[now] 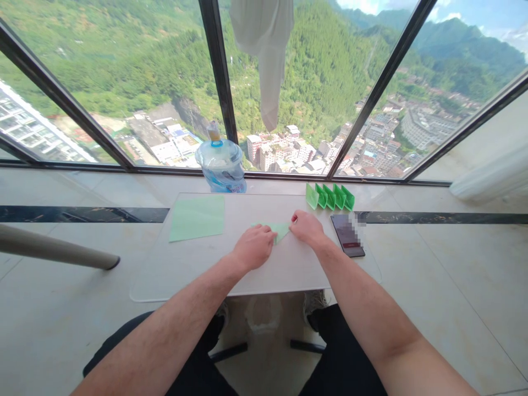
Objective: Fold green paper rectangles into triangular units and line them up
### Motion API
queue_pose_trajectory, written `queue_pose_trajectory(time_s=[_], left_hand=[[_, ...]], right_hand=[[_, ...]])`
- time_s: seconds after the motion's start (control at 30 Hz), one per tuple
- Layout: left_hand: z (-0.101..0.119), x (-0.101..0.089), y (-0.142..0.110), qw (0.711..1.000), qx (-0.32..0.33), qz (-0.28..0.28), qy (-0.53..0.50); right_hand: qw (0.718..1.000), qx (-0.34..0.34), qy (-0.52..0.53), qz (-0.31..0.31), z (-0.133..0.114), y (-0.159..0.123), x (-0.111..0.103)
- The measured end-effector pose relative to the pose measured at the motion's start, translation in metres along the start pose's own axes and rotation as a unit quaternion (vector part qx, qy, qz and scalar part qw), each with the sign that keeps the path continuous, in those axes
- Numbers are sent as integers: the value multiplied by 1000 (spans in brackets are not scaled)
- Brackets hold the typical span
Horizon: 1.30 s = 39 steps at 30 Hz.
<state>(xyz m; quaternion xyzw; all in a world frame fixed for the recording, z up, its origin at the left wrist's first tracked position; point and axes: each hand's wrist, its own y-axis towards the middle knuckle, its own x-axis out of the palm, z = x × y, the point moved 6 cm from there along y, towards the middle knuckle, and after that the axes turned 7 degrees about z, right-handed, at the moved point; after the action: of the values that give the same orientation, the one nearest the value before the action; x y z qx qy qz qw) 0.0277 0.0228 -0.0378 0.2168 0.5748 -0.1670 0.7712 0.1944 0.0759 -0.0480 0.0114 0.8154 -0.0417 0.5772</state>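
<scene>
Between my hands, a small folded piece of light green paper (282,231) lies on the white table (198,269). My left hand (254,246) presses on its left part with curled fingers and hides some of it. The right end of the paper is pinched in the fingers of my right hand (306,226). A larger flat sheet of pale green paper (198,218) rests on the table to the left. Several folded green paper pieces (330,197) stand in a row at the table's far right edge, beyond my right hand.
To the right of my right hand lies a dark phone (347,235), partly pixelated. A large clear water bottle (221,165) stands behind the table, before the windows. A grey pole (58,247) reaches in from the left. A white cloth (268,49) hangs at the window.
</scene>
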Motion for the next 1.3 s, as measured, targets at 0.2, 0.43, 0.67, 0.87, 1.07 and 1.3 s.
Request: queue_pose_trajectory(time_s=[0.2, 0.43, 0.67, 0.87, 1.07, 1.3], left_hand=[[-11, -4, 6, 995, -75, 60, 10], [-27, -8, 5, 995, -88, 19, 40], [-35, -8, 6, 998, -59, 16, 21], [-33, -7, 6, 998, -52, 19, 12], [-34, -7, 4, 998, -47, 33, 1], [-31, -9, 4, 998, -50, 43, -10]], right_hand=[[984, -169, 45, 42, -18, -14, -1], [976, -217, 33, 14, -27, -16, 2], [973, -228, 25, 6, -29, -18, 1], [969, -246, 26, 10, -28, -19, 2], [966, -259, 26, 7, -27, -19, 5], [960, -279, 35, 3, -31, -22, 1]])
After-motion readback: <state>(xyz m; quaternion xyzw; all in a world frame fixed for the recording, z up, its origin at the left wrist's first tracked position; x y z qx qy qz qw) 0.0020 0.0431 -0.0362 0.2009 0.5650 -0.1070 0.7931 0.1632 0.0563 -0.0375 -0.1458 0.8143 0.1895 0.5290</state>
